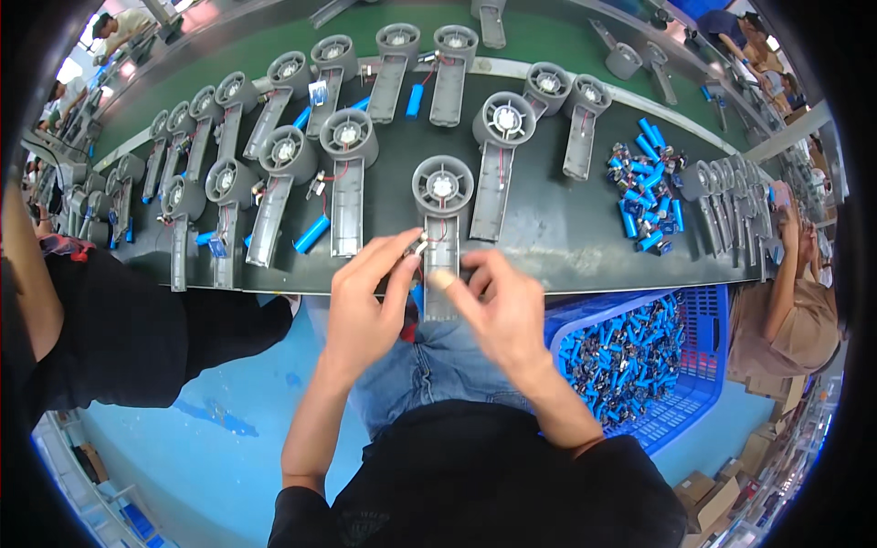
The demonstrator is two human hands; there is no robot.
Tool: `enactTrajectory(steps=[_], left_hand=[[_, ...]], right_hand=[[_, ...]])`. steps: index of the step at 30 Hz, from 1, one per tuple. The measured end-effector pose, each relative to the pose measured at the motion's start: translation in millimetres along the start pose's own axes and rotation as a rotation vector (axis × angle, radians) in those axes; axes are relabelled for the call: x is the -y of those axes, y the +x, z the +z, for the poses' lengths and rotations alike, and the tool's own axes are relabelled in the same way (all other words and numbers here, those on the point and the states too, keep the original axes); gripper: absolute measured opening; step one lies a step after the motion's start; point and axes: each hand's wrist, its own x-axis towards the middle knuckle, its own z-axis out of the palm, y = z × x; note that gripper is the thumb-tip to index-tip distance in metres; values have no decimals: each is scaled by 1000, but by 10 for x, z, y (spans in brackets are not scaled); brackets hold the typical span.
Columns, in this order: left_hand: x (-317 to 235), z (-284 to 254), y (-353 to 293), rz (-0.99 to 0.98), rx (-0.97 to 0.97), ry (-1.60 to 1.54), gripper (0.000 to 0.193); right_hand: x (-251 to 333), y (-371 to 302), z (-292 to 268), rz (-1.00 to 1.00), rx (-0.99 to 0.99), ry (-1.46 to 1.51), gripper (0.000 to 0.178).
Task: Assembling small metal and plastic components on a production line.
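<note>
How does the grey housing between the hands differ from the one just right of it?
The near housing lies between the left hand and right hand; the neighbouring housing is untouched. The near housing extends past the bench in this view; the neighbouring housing does not. The near housing points straight down the picture; the neighbouring housing slants slightly. Both are grey, with a round ring and long handle.
</note>
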Motion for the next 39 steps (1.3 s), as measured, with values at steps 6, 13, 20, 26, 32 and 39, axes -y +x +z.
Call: enactTrajectory(steps=[6, 13, 20, 26, 32, 39], left_hand=[[-253, 39, 151, -112, 20, -206, 26], [-734, -229, 1933, 32, -13, -166, 27], [359, -635, 4028, -12, -22, 51, 25], [1105, -568, 4430, -179, -56, 37, 23], [1202, -650, 4355, -51, -62, 589, 31], [673, -654, 3950, 13, -129, 645, 24]], right_hand=[[44, -13, -237, 457, 308, 501, 16], [275, 1889, -465, -136, 100, 16, 37], [-110, 4157, 592, -175, 234, -334, 46], [-350, 4408, 1153, -103, 299, -416, 56], [-196, 4127, 569, -56, 227, -810, 51], [-611, 4142, 531, 52, 325, -664, 63]])
